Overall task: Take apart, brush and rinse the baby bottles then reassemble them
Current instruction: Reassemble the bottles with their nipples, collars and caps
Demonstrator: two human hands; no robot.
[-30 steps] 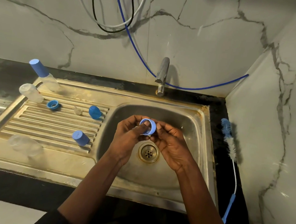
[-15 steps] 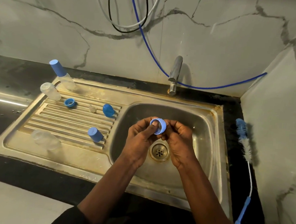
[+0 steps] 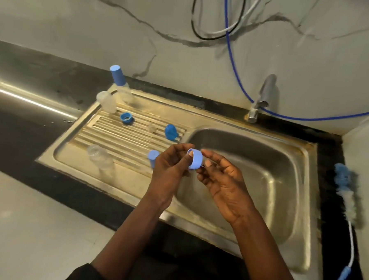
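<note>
My left hand pinches a blue bottle collar ring above the sink's left rim. Beside it, my right hand has its fingers loosely spread, fingertips near or touching the ring. On the drainboard lie a clear bottle body, a blue cap, another blue cap, a blue collar and a clear teat. At the far corner stand a capped bottle and an uncapped clear bottle.
The steel sink basin is at the right, with the tap behind it. A bottle brush with a blue handle lies on the black counter at the right. Cables and a blue hose hang on the marble wall.
Both hands with the ring have shifted left from over the drain toward the drainboard. My right hand's fingers have opened off the ring. The camera has turned left.
</note>
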